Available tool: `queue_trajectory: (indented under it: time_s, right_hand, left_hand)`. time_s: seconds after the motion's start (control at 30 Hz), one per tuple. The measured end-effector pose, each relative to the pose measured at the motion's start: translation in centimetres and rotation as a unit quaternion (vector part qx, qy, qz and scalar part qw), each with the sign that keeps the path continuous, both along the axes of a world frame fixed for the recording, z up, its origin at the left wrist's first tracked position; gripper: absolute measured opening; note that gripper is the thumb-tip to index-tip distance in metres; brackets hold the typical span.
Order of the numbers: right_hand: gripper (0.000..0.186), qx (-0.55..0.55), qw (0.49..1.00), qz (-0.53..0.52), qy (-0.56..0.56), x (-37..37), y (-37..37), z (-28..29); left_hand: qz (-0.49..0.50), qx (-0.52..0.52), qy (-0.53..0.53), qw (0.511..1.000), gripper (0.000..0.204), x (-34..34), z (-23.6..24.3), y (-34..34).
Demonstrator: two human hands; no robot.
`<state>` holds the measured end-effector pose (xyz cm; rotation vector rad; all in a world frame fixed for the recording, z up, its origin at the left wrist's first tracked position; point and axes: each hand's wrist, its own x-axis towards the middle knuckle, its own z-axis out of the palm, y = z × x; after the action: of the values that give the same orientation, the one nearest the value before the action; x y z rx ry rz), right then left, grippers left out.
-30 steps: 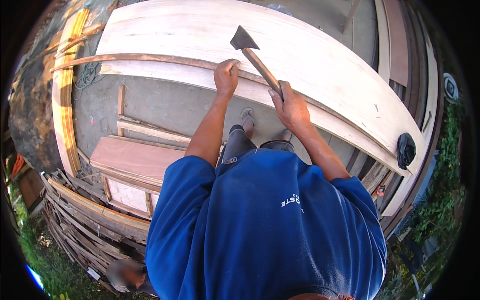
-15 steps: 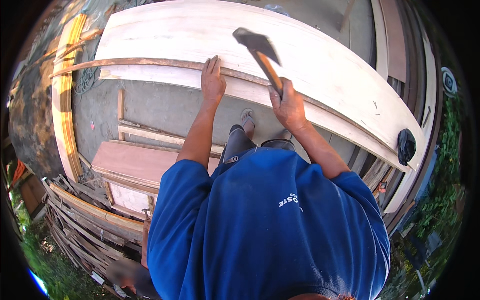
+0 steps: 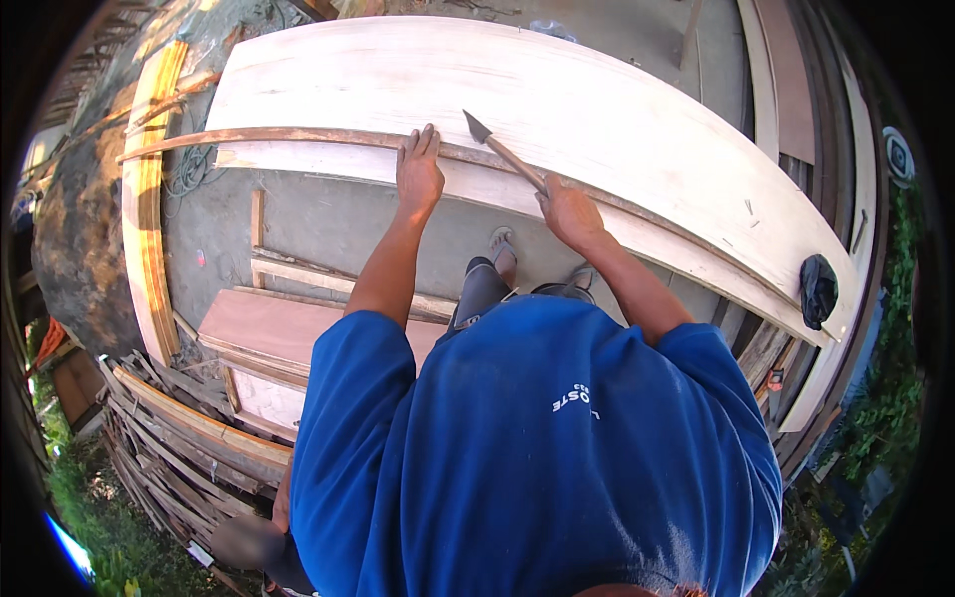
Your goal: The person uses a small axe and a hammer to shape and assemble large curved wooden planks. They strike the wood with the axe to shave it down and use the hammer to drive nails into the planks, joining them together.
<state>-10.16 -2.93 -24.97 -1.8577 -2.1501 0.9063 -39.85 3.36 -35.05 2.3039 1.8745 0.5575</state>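
Observation:
A long pale wooden board (image 3: 617,124) stretches across in front of me, with a narrow brown wooden strip (image 3: 288,135) lying lengthwise along its near side. My left hand (image 3: 420,174) rests on that strip near the middle, fingers stretched out across it. To the right of it, my right hand (image 3: 572,212) is closed round the handle of a hatchet (image 3: 512,161). The dark hatchet head points away from me over the board, just beyond the strip; whether it touches the wood I cannot tell. Several loose nails (image 3: 748,207) lie on the board farther right.
A black plastic bag (image 3: 819,291) sits at the board's right end. Yellowish planks (image 3: 142,219) lie at left, near a coiled cord (image 3: 194,169). Stacked reddish boards (image 3: 269,328) and scrap timber (image 3: 169,458) are at lower left. Another person (image 3: 284,552) shows at the bottom left.
The hatchet has come down from a raised position, its head now lower and seen edge-on. My left hand keeps its place on the strip. The whole view has shifted slightly.

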Motion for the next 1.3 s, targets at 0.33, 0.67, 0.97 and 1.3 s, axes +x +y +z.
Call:
queue_trajectory:
  time_s: [0.33, 0.67, 0.97, 1.3]
  right_hand:
    - [0.037, -0.050, 0.976, -0.202, 0.060, 17.6, -13.8, 0.3]
    - [0.036, -0.106, 0.878, -0.449, 0.128, 28.9, -34.0, -1.9]
    - [0.032, 0.005, 0.783, -0.609, 0.124, 35.9, -39.2, -2.0]
    - [0.031, 0.046, 0.769, -0.612, 0.179, 40.5, -37.4, -2.8]
  left_hand:
    - [0.017, 0.038, -0.069, 0.997, 0.037, 9.8, 2.8, 0.7]
    - [-0.424, 0.001, -0.111, 0.899, 0.027, 50.0, 6.7, -6.4]
    - [-0.497, 0.018, 0.083, 0.864, 0.009, 58.5, 4.0, -6.4]
    - [-0.311, -0.072, -0.036, 0.947, 0.024, 67.0, 4.5, -4.4]
